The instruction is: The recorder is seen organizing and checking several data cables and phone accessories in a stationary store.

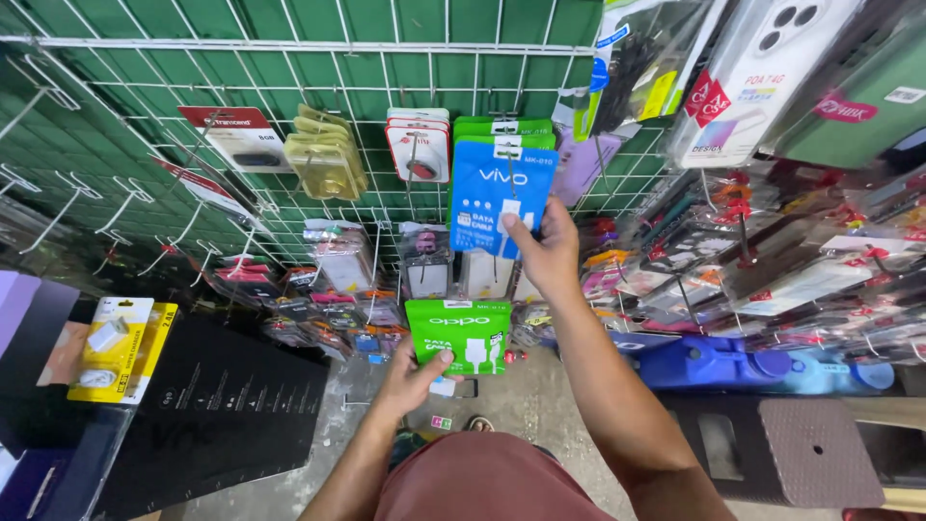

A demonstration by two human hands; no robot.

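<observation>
Nearest the wearer, at lower centre of the frame, the left hand (413,376) grips a green cable packet (457,335) by its bottom edge, thumb on the front, held low and clear of the rack. Further off, just above centre, the right hand (548,253) pinches the lower right corner of a blue cable packet (494,198) hanging on a hook of the white wire rack (289,46). I'd keep that blue card level and move it straight along its peg, so its hang hole doesn't snag or tear.
</observation>
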